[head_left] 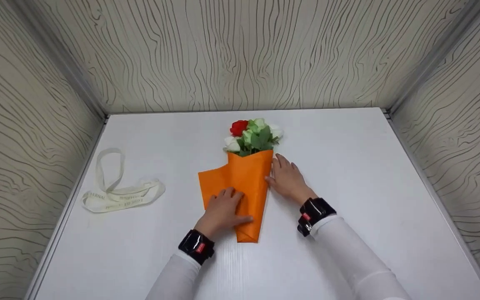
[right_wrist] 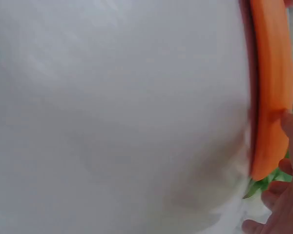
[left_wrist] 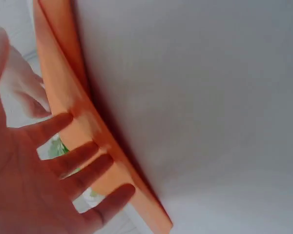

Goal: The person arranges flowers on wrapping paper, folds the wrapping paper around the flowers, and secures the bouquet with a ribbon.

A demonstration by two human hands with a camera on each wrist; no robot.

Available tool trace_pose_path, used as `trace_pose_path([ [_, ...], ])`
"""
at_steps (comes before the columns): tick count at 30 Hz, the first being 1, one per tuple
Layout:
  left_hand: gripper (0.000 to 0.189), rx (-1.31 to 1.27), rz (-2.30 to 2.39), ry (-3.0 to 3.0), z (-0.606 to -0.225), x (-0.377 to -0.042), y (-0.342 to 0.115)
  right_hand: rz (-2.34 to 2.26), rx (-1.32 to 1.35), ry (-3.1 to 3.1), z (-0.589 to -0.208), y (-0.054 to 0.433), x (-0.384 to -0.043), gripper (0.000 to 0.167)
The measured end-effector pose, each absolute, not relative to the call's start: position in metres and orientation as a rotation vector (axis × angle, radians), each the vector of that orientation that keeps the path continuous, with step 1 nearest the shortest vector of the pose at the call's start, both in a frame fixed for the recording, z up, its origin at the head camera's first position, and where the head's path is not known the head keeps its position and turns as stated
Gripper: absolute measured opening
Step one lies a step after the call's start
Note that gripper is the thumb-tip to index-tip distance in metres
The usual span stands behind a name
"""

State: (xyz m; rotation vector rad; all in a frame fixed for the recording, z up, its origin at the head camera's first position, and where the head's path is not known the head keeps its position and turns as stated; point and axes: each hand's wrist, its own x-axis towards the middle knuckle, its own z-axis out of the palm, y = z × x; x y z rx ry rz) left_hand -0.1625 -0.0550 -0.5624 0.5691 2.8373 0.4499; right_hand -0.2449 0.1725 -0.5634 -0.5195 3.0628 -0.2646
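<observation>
A bouquet of artificial-looking flowers, with one red bloom and several white and pale green ones, lies in orange wrapping paper mid-table. The paper's right side is folded over the stems, which it hides; a flap spreads out on the left. My left hand rests on the lower left of the paper, fingers extended and spread; the left wrist view shows its fingertips on the orange sheet. Beside the upper right edge lies my right hand, its thumb touching the paper and its other fingers stretched along it.
A loose cream ribbon with printed lettering lies looped on the left of the white table. Wood-grain patterned panels stand at the back and on both sides.
</observation>
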Motion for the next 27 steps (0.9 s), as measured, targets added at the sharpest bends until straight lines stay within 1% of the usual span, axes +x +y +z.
trace_pose_path([
  [2, 0.078, 0.536, 0.490, 2.857, -0.563, -0.168, -0.060, -0.233, -0.582, 3.066, -0.556, 0.165, -0.230, 0.062],
  [6, 0.071, 0.479, 0.447, 2.925, -0.567, -0.171, -0.069, -0.128, -0.769, 3.028, -0.546, 0.148, -0.193, 0.057],
  [9, 0.067, 0.454, 0.402, 2.967, -0.569, -0.167, -0.074, -0.034, -0.928, 2.987, -0.547, 0.137, -0.167, 0.053],
  [12, 0.063, 0.457, 0.368, 2.998, -0.570, -0.163, -0.077, 0.045, -1.048, 2.963, -0.553, 0.127, -0.149, 0.051],
  [15, 0.062, 0.462, 0.332, 3.006, -0.571, -0.161, -0.079, 0.114, -1.102, 2.945, -0.561, 0.119, -0.139, 0.053],
  [19, 0.059, 0.475, 0.307, 3.003, -0.572, -0.158, -0.080, 0.180, -1.094, 2.935, -0.569, 0.115, -0.134, 0.055],
  [23, 0.053, 0.500, 0.325, 3.029, -0.572, -0.155, -0.080, 0.186, -1.082, 2.951, -0.571, 0.117, -0.135, 0.054],
  [27, 0.051, 0.524, 0.345, 3.058, -0.574, -0.153, -0.081, 0.143, -1.059, 2.970, -0.571, 0.123, -0.139, 0.052],
])
